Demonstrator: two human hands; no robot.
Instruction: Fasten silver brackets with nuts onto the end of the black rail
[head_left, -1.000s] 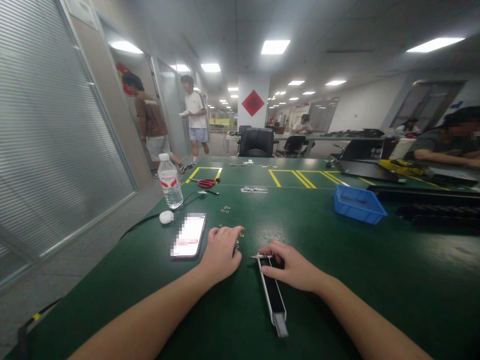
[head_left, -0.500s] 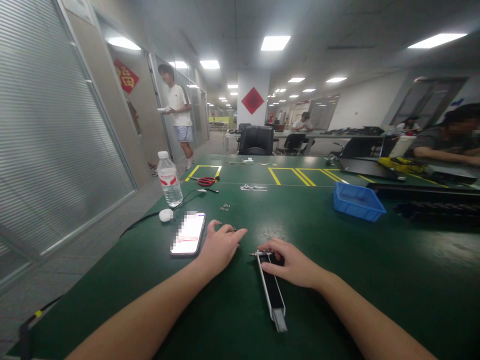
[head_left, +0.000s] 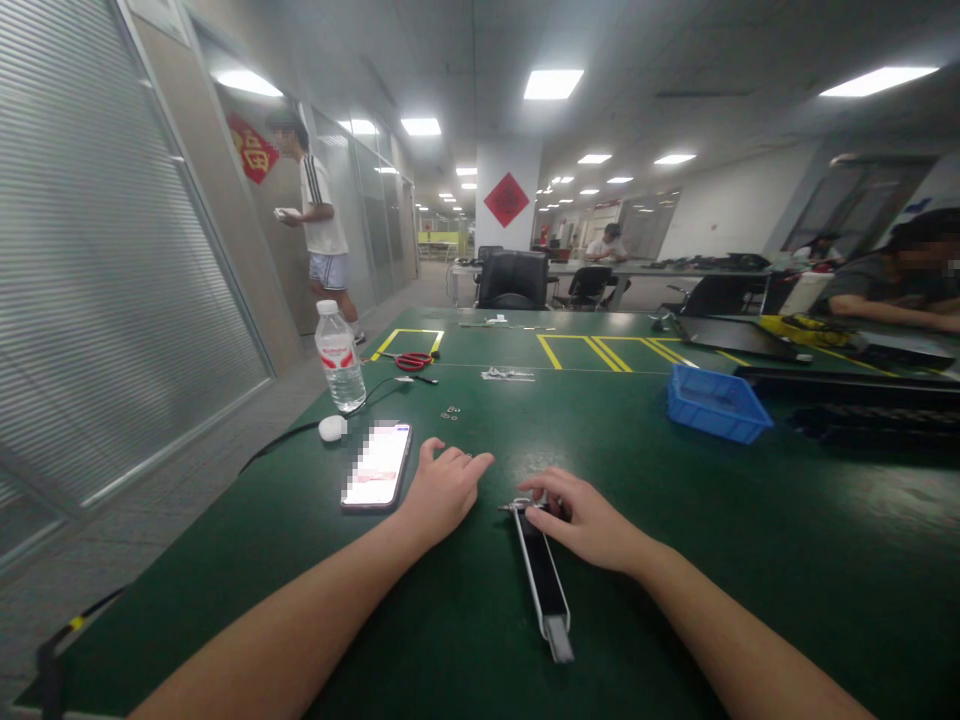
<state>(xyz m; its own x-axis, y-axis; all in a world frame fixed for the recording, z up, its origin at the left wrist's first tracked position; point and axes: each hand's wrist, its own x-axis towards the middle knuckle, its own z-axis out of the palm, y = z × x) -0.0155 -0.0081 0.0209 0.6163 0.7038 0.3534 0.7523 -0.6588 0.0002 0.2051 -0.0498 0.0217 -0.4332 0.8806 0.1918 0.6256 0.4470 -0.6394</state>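
My left hand (head_left: 448, 490) rests on the green table (head_left: 600, 440) with its fingers apart, just right of a lit phone (head_left: 377, 466). At the upper end of a long white-edged black device (head_left: 545, 570) is my right hand (head_left: 577, 510), its fingers curled over a small metal part (head_left: 519, 507). Whether the fingertips grip that part is too small to tell. A grey tab sticks out of the device's near end. Several small metal pieces (head_left: 450, 412) lie beyond my left hand.
A water bottle (head_left: 341, 358) and white case (head_left: 331, 429) stand at the left. Red-handled scissors (head_left: 412, 361) lie farther back. A blue bin (head_left: 716, 403) is at the right. One person (head_left: 324, 210) is beyond the table's left side; another sits at the far right.
My right thumb has moved up toward the metal part at the device's top. My left hand has shifted slightly, covering small pieces near its fingertips. The standing person has moved left.
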